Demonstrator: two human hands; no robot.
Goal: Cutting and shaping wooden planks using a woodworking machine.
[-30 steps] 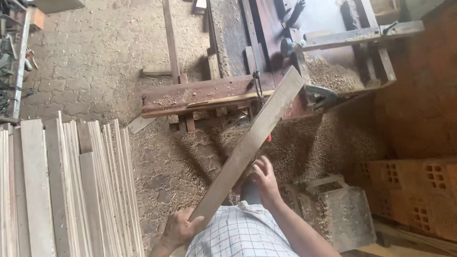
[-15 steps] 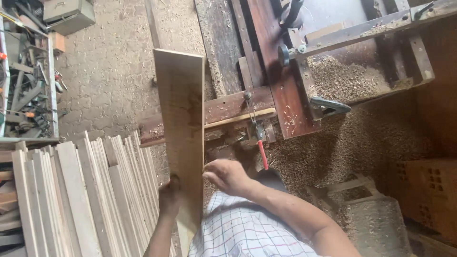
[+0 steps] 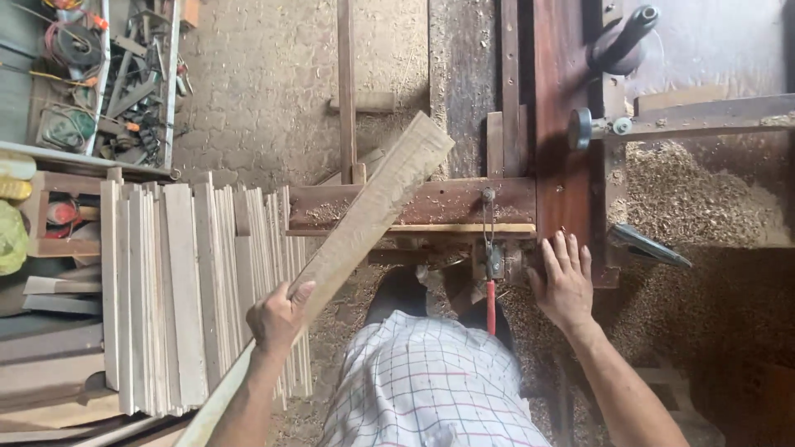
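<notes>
- Plank (image 3: pixel 364 223): long, thin, pale wood w/ rough grain, tilted diagonally over stack of boards (image 3: pixel 182 290).
- Left hand (image 3: pixel 277 314): grip closed round plank's lower part.
- Right hand (image 3: pixel 563 281): fingers spread flat, holding nothing, on reddish worktop (image 3: pixel 563 124).

The single head-worn camera looks steeply down from above the wooden workbench (image 3: pixel 414 203), close in, with the plank stack (image 3: pixel 190 290) left of it.

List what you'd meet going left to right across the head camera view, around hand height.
Stack of pale boards → left hand gripping a long plank → red-handled tool → right hand on the wooden machine bench → sawdust heap.
</notes>
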